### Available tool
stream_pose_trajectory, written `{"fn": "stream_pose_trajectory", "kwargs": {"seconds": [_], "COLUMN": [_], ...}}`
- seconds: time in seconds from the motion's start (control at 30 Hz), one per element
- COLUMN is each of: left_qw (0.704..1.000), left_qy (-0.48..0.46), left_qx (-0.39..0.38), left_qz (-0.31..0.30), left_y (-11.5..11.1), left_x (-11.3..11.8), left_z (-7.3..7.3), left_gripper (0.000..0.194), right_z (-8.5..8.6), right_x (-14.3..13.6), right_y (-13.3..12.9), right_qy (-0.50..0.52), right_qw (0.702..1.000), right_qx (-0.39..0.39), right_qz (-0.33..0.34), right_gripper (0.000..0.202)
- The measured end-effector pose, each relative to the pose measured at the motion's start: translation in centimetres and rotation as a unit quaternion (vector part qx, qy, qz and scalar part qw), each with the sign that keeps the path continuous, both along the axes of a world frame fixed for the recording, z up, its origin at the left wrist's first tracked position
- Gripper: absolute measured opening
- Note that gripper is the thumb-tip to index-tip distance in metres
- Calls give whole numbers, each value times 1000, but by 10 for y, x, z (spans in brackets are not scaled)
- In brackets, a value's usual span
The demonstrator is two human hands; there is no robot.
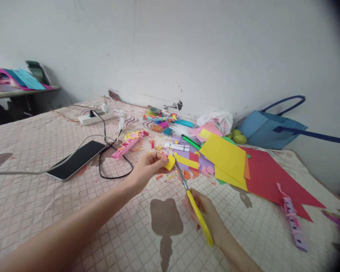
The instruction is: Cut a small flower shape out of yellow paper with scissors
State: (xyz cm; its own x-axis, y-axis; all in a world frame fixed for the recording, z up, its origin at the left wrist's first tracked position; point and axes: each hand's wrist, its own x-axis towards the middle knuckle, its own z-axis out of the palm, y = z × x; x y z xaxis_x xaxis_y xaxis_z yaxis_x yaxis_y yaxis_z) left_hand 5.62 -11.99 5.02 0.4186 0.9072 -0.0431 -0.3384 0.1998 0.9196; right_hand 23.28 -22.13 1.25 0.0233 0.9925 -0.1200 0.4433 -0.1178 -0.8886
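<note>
My left hand (154,163) pinches a small yellow paper piece (170,163) between thumb and fingers, above the middle of the table. Around the yellow handle of the scissors (197,211) my right hand (205,211) is closed, just to the right. The scissor blades point up and left, with their tips close beside the right edge of the yellow piece; whether they touch it I cannot tell. Behind the blades a yellow strip (188,161) lies across red and purple paper. Small coloured scraps (170,176) are scattered below and behind the hands.
Yellow sheets (225,156) and red paper (268,173) lie to the right, near a blue bag (269,130). A phone (78,159), cables and a power strip (98,118) are on the left. A purple paper stick (294,221) lies at the lower right.
</note>
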Motion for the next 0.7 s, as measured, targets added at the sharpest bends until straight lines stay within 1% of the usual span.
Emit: {"fn": "stream_pose_trajectory", "kwargs": {"seconds": [0.2, 0.33, 0.5, 0.6, 0.7], "left_qw": [1000, 1000, 1000, 999, 997], "left_qy": [6, 14, 28, 43, 55], "left_qx": [4, 15, 13, 10, 19], "left_qz": [8, 12, -1, -25, -41], "left_y": [2, 4, 0, -7, -12], "left_x": [-1, -3, 0, 4, 7], "left_z": [-1, 0, -1, -4, -5], "left_gripper": [26, 24, 23, 24, 24], "right_z": [-1, -3, -1, 1, 3], "right_x": [0, 1, -1, -3, -1], "right_y": [0, 2, 4, 6, 7], "right_qy": [-3, 11, 78, 128, 145], "right_qw": [1000, 1000, 995, 989, 986], "right_qx": [8, -9, -55, -49, -27], "right_qz": [-5, -12, -41, -64, -76], "right_gripper": [32, 34, 41, 46, 48]}}
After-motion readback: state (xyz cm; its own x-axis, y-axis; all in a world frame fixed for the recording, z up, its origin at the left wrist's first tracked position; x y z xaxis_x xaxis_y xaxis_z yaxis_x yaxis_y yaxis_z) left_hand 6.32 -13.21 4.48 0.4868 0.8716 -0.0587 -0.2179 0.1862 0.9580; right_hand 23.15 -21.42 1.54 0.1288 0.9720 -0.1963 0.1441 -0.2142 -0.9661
